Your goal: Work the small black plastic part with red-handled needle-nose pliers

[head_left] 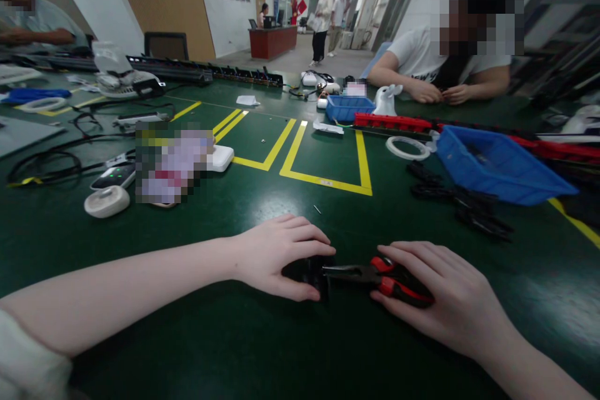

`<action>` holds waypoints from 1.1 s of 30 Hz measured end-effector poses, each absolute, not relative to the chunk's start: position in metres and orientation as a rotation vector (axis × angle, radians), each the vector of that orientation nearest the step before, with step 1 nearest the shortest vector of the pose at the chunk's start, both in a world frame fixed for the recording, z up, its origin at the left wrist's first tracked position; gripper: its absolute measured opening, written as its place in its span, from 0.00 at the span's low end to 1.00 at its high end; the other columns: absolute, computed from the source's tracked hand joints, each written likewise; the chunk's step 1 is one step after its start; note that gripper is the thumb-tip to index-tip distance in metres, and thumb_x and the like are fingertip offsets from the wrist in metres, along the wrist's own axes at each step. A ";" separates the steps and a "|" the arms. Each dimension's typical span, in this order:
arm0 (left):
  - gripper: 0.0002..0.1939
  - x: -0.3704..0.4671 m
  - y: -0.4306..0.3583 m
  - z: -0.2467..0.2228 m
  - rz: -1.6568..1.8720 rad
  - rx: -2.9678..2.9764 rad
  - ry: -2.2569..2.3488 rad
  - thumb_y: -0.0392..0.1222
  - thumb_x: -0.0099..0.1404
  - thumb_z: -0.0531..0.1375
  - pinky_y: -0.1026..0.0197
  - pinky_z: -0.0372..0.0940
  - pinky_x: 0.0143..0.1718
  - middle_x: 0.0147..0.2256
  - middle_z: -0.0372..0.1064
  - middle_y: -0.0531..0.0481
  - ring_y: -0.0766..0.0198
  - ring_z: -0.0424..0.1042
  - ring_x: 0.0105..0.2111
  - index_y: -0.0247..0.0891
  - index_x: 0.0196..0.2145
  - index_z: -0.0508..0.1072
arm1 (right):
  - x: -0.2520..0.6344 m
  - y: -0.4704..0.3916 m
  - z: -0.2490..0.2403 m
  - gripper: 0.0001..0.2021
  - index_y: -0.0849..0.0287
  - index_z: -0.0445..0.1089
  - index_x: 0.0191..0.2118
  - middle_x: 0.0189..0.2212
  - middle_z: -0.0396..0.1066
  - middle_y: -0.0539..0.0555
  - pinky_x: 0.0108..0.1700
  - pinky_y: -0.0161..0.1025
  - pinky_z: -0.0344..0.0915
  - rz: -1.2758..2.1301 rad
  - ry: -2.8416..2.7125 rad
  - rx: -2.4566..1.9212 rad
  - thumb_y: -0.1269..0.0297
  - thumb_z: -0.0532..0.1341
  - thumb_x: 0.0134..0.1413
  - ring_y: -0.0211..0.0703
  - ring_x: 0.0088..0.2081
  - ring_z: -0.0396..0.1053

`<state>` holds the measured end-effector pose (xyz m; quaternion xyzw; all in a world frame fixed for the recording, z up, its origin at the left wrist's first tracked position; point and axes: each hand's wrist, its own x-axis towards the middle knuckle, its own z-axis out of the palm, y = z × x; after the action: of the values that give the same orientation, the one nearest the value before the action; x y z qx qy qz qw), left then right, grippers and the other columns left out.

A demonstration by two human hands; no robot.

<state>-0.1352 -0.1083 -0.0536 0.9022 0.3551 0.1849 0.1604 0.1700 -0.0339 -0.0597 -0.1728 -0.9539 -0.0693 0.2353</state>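
My right hand (440,294) is closed around the red and black handles of long-nose pliers (359,272), whose jaws point left. Between the thumb and fingers of my left hand (285,256) is a small black part (317,275); its exact kind is too dark to make out. The tips of the pliers meet the right side of that part. Both hands rest low over the green table (225,337). A thin metal pin (317,209) lies just beyond my left fingers.
To the right stand a blue bin (501,169), black cables (462,197) and a tape roll (407,148). A phone (175,169), a white case (107,202) and cables lie left. Across the table sits a person (435,69), near a smaller blue bin (349,108) and a red rail (398,123).
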 end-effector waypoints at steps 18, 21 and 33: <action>0.37 -0.132 -0.112 -0.050 0.507 2.546 1.078 0.56 0.62 0.65 0.49 0.61 0.56 0.58 0.66 0.41 0.48 0.67 0.55 0.38 0.63 0.62 | 0.169 -0.038 -0.058 0.21 0.60 0.70 0.51 0.42 0.76 0.61 0.39 0.47 0.71 -0.139 -2.604 -0.529 0.51 0.63 0.58 0.51 0.41 0.75; 0.39 -0.133 -0.110 -0.053 0.506 2.570 1.050 0.60 0.60 0.65 0.48 0.61 0.56 0.58 0.65 0.40 0.47 0.66 0.55 0.38 0.63 0.61 | 0.168 -0.038 -0.057 0.21 0.61 0.70 0.50 0.41 0.76 0.61 0.39 0.46 0.72 -0.172 -2.604 -0.508 0.51 0.62 0.59 0.51 0.40 0.75; 0.36 -0.133 -0.110 -0.052 0.509 2.538 1.068 0.56 0.62 0.65 0.49 0.62 0.56 0.58 0.66 0.40 0.49 0.67 0.56 0.37 0.61 0.61 | 0.166 -0.038 -0.054 0.20 0.61 0.71 0.49 0.41 0.77 0.61 0.38 0.47 0.73 -0.129 -2.603 -0.529 0.52 0.63 0.57 0.52 0.40 0.76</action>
<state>-0.1326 -0.1099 -0.0522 0.8931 0.3760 0.1792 0.1697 0.1657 -0.0381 -0.0540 -0.1931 -0.9505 -0.0471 0.2389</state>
